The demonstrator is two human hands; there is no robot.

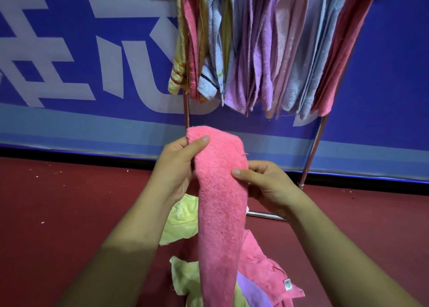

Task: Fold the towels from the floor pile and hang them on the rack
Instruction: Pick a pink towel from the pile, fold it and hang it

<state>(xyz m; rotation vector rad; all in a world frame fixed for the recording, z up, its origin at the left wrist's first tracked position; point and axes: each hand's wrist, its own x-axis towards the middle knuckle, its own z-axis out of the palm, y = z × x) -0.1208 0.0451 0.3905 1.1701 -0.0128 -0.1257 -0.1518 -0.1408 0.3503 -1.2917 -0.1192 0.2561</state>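
Floor pile (183, 223): lay loose below the arms, yellow, pink and purple pieces, not yet folded.
Pink towel (220, 214): hung as a long narrow strip, between pile and rack.
Left hand (176, 165): pinched the top fold, thumb in front.
Right hand (267, 186): pinched the right edge, a little lower.
Rack (312, 153): stood behind, crowded with hung towels (262, 51).
Risk: fold could have opened if one pinch slipped; little free room on the bar, so neighbours could have been pushed off.

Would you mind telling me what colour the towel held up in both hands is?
Pink: the towel shows best in the head view.
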